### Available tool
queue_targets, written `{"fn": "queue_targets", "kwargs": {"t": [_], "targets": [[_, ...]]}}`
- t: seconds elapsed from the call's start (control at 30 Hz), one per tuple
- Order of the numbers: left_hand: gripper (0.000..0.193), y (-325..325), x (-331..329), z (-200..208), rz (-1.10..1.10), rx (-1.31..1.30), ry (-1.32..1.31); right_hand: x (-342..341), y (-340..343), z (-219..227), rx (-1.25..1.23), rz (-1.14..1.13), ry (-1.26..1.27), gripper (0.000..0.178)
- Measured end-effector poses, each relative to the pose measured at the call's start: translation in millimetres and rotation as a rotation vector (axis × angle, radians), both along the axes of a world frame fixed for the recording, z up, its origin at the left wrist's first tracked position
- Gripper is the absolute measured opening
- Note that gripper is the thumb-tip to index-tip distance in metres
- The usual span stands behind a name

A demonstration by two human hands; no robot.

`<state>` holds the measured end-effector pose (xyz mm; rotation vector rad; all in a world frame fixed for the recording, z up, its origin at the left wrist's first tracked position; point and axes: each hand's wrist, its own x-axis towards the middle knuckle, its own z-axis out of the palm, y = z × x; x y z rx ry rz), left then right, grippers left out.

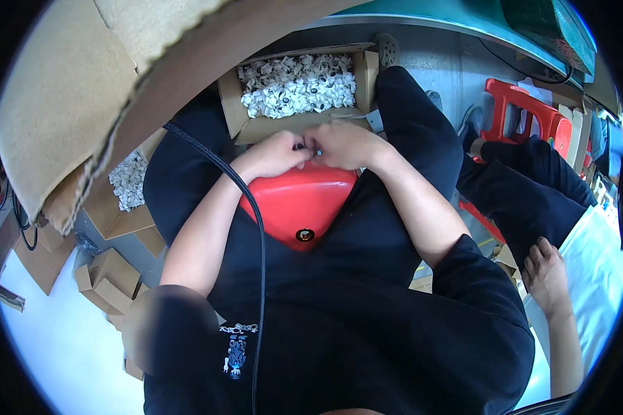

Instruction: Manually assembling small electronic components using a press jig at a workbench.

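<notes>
One small dark piece (300, 146) sits between left hand (277, 155) and right hand (344, 144), each grip pinched closed around it.

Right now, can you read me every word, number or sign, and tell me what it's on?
Black shirt: white lettering above a printed figure, too small and stylised to read.
Central red stool: round dark mark, too small to read.
I can't read any other writing.

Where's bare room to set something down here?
The red surface lies bare between the forearms but for a sticker; grey floor shows between the clog and the red stool. It is crowded at the surface's far edge, where the left hand and right hand meet before the box of white parts, and at left among cartons.
</notes>
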<state>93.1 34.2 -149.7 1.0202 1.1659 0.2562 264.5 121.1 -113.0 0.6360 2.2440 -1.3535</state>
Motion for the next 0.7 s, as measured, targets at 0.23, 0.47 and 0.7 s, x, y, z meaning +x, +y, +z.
{"fn": "queue_targets", "kwargs": {"t": [0.23,0.47,0.7], "targets": [[0.033,7.2,-0.6,15.4,-0.24,-0.137,0.122,-3.0,0.7,9.3,-0.128,0.071,-0.122,0.025],[0.035,3.3,-1.1,15.1,-0.249,-0.126,0.129,-6.9,0.0,12.6,-0.144,0.057,-0.159,0.023],[0.034,-3.0,-3.2,3.5,-0.323,-0.061,0.137,-8.8,-2.7,8.4,-0.104,0.095,-0.138,0.023]]}}
